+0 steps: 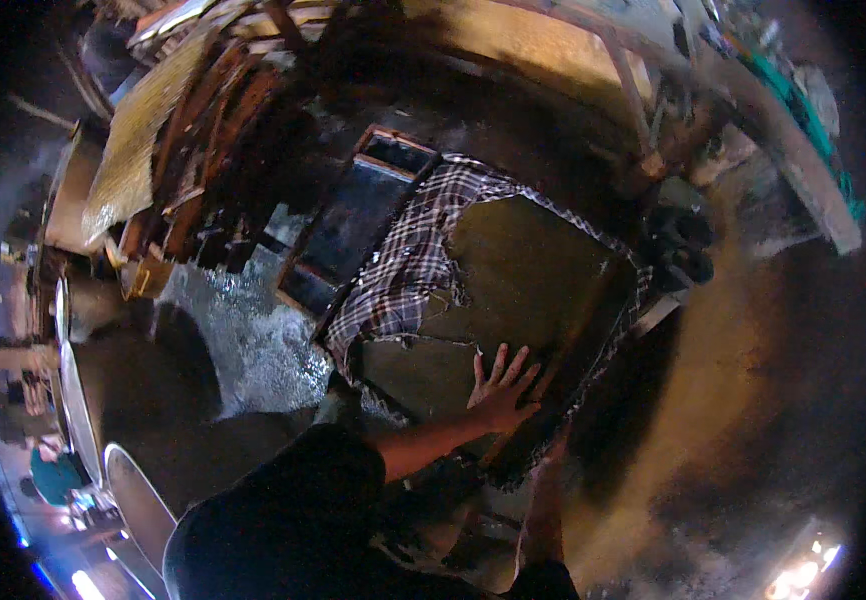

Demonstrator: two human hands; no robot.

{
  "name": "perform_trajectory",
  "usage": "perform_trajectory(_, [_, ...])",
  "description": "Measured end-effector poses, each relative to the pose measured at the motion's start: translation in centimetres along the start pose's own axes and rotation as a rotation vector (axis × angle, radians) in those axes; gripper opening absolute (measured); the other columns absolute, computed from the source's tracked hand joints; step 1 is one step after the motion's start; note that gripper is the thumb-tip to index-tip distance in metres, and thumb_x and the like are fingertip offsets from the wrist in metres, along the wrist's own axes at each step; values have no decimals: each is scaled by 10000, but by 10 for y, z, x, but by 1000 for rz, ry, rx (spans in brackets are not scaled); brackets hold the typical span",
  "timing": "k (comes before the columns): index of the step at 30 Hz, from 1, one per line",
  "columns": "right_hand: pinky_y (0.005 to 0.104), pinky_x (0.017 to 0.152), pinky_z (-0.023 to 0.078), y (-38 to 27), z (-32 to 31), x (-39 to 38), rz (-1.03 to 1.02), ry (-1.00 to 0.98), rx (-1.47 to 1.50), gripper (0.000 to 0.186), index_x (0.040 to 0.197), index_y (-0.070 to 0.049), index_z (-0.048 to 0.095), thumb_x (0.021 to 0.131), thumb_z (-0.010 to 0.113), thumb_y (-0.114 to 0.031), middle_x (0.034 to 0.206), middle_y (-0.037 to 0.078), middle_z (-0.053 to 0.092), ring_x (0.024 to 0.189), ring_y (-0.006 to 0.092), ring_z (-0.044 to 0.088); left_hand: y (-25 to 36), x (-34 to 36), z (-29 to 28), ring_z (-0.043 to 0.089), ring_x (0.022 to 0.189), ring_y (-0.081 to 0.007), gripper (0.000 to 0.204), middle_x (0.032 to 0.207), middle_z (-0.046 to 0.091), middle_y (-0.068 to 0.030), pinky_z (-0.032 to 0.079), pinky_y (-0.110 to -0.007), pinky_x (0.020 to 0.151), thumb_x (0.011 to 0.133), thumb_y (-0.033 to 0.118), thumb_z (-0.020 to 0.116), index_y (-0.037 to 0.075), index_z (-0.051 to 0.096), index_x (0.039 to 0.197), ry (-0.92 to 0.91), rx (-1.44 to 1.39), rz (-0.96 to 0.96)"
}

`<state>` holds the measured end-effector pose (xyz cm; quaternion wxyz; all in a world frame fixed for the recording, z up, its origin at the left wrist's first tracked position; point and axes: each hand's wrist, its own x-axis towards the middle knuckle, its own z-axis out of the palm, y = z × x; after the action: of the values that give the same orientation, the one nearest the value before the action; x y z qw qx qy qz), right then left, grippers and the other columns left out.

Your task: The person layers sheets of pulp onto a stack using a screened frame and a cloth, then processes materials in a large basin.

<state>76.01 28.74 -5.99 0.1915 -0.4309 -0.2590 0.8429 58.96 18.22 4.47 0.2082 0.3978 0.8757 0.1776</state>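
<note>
— Looked for the plaid cloth (408, 260) and found what?
— Found it rumpled, with a flat brown surface (533, 260) just right of its bunched part.
— Noticed the left hand (503, 395)?
— Noticed it below the cloth's bunched part, spread palm down with parted fingers, resting on the brown surface.
— Made out the right hand (551, 460)?
— Barely; saw it in shadow by the cloth's lower right edge. Could not tell its grip.
— Spotted more?
— Saw a wood-edged dark panel (353, 235) left of the cloth, and piled planks (218, 130) farther to its upper left.
</note>
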Motion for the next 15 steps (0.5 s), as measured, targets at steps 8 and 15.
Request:
perform_trajectory(8, [316, 854, 425, -124, 151, -123, -155, 119, -559, 490, 1134, 10, 555, 922, 431, -414, 1120, 119, 563, 985, 202, 520, 31, -31, -130, -73, 1337, -426, 980, 1490, 34, -104, -45, -703, 956, 703, 538, 620, 117, 105, 1422, 29, -377, 15])
perform_trajectory(15, [318, 789, 437, -142, 441, -232, -1009, -253, -1509, 341, 1032, 46, 545, 865, 578, -249, 960, 186, 600, 867, 242, 566, -75, -39, -269, 176, 1335, -329, 938, 1430, 235, -161, 155, -444, 1083, 728, 500, 631, 69, 153, 1410, 291, -1419, 120])
